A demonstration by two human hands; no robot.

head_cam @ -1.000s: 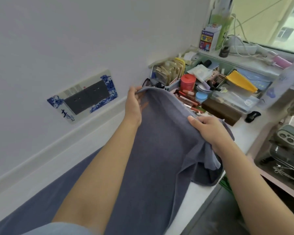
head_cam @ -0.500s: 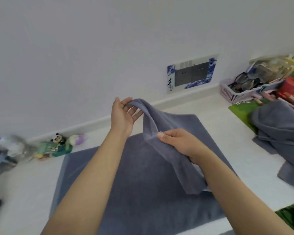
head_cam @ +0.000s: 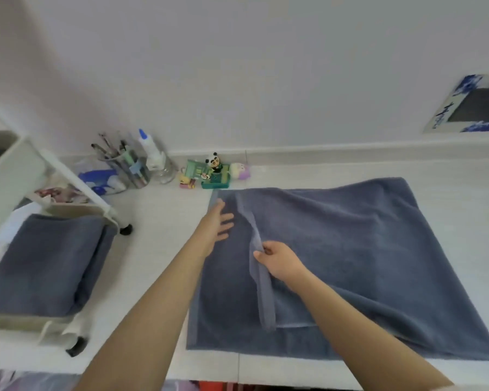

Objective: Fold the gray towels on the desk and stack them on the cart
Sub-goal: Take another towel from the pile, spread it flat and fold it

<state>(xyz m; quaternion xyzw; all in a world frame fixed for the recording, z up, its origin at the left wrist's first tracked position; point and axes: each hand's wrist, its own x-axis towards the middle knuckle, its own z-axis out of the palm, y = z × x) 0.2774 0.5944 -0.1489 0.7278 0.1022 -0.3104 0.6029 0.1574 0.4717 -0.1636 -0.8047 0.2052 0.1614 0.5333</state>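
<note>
A large gray towel (head_cam: 350, 249) lies on the white desk (head_cam: 158, 249), its right part folded over toward the left. The folded edge runs down the middle left of the towel. My right hand (head_cam: 277, 259) pinches that edge near its middle. My left hand (head_cam: 219, 221) lies flat with straight fingers on the towel's lower layer near the far left corner. At the left a white cart (head_cam: 76, 204) carries a folded gray towel (head_cam: 40, 263) on its tray.
Against the wall stand a glass with pens (head_cam: 124, 167), a glue bottle (head_cam: 150, 150), small toy figures (head_cam: 215, 170) and a blue pouch (head_cam: 102, 182). A blue-patterned outlet panel (head_cam: 474, 105) is on the wall at right. The desk's front edge runs along the bottom.
Both hands carried the towel's end leftward and laid it down over the lower layer. My left hand has let go and now lies flat. The view swung left, showing the cart.
</note>
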